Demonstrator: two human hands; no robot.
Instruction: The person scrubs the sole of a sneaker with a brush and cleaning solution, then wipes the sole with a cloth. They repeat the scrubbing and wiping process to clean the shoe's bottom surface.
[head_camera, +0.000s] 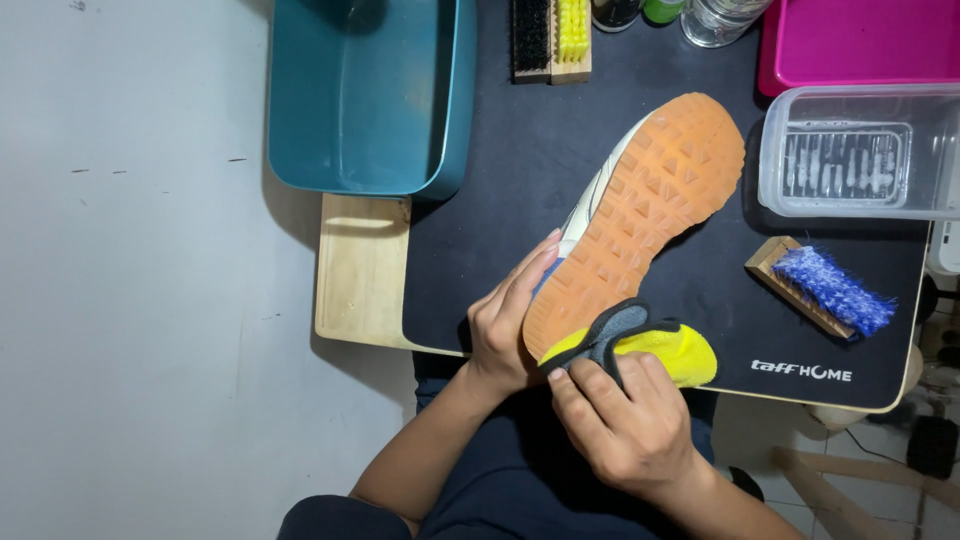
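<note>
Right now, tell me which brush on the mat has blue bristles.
The wood-backed brush lying right of the shoe, below the clear box. The two brushes at the mat's far edge have black and yellow bristles.

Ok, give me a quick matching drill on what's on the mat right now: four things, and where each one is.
Things:
1. shoe
2. cloth
3. blue-bristled brush
4. teal tub

Places:
A. far left corner, partly off the mat
B. lying alone at the right, below the clear container
C. sole up, steadied at the heel by the left hand
D. pressed to the heel by the right hand

Pairs: 1-C, 2-D, 3-B, 4-A
</note>
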